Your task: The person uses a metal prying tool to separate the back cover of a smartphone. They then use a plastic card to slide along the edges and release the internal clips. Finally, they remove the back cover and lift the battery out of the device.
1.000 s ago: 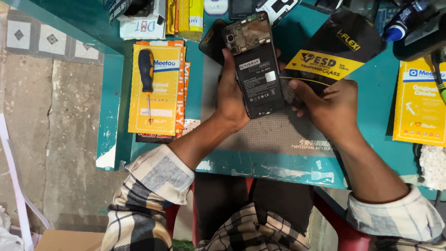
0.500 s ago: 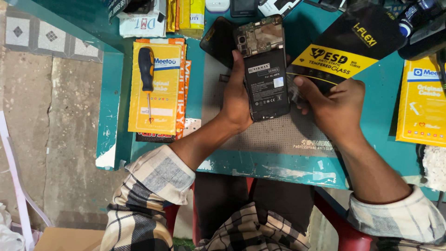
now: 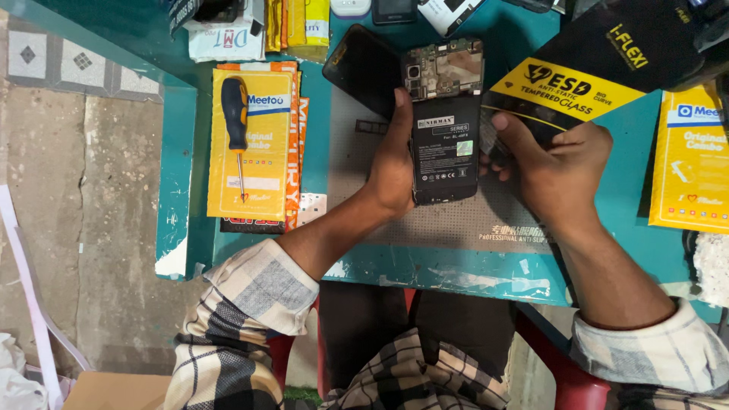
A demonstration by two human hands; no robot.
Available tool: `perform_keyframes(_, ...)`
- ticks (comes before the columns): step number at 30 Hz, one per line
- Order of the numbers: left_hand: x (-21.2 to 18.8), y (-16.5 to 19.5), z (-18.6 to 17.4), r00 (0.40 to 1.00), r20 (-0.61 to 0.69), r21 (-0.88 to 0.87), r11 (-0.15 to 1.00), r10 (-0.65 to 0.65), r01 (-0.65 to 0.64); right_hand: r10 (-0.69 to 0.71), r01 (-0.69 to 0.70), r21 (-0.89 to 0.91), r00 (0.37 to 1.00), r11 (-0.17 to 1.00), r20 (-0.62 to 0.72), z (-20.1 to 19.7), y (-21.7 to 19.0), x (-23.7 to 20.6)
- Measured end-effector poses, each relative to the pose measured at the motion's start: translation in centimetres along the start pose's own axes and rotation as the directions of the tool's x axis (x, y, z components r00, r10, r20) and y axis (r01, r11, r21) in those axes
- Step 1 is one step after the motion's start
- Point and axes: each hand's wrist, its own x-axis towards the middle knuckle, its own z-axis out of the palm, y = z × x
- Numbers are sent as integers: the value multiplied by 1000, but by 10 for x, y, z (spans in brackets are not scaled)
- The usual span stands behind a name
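My left hand [image 3: 395, 163] grips the left edge of an opened black phone [image 3: 445, 152]. The phone's back is off, showing its battery and circuit board, and it lies lengthwise over a grey anti-slip mat [image 3: 456, 220]. My right hand [image 3: 550, 163] sits at the phone's right edge. Its thumb and curled fingers are close to that edge, and I cannot see whether they pinch anything. A black back cover [image 3: 363, 68] lies just up and left of the phone.
An orange-and-black screwdriver [image 3: 236, 129] rests on yellow packets [image 3: 254, 144] to the left on the teal table [image 3: 456, 266]. A black-and-yellow tempered-glass pack [image 3: 607, 68] lies behind my right hand. Another yellow packet [image 3: 691, 159] is far right. Small boxes line the far edge.
The phone and both hands have shifted slightly right and toward me over the mat. My left hand keeps its grip, and my right hand stays by the right edge.
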Motion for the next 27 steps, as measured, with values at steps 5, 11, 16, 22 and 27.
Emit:
perform_keyframes(5, 0, -1, 0, 1000, 8, -33, 999, -24, 24, -14, 16, 54, 999, 998, -31, -1, 3, 0)
perform_keyframes(11, -1, -3, 0, 999, 10, -16, 999, -32, 32, -28, 33, 65, 997, 997, -78, -3, 10, 0)
perform_keyframes(16, 0, -5, 1, 997, 29, 27, 997, -74, 74, -46, 52, 64, 996, 997, -78, -7, 16, 2)
perform_keyframes(22, -2, -7, 0, 995, 69, -36, 997, -67, 69, -35, 47, 138, 996, 989, -87, -8, 22, 3)
perform_keyframes(27, -2, -7, 0, 997, 52, -45, 997, -63, 66, -54, 55, 275, 998, 960, -8, -10, 20, 7)
